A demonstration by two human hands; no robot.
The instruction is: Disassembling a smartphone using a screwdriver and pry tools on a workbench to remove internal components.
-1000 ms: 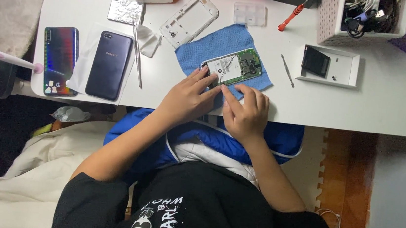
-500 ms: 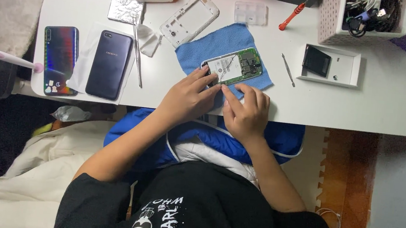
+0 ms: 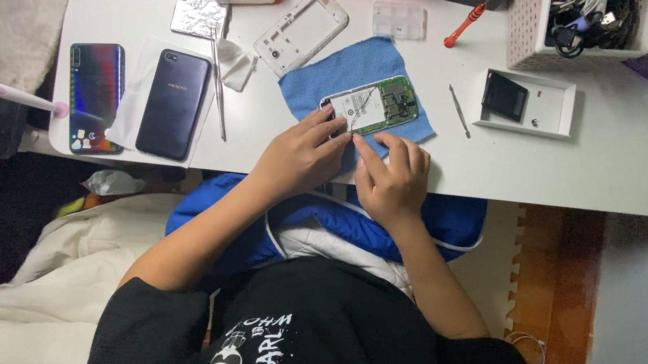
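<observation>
My left hand (image 3: pixel 303 156) rests its fingertips on the near edge of the opened phone (image 3: pixel 371 106), which lies on the blue cloth (image 3: pixel 334 72) on the bench (image 3: pixel 594 168). My right hand (image 3: pixel 394 181) pinches thin tweezers (image 3: pixel 361 115) touching the phone's board.

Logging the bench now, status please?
Left hand steadies opened phone on blue cloth. Right hand at its near edge. Thin tool across phone. Nothing blocking.
</observation>
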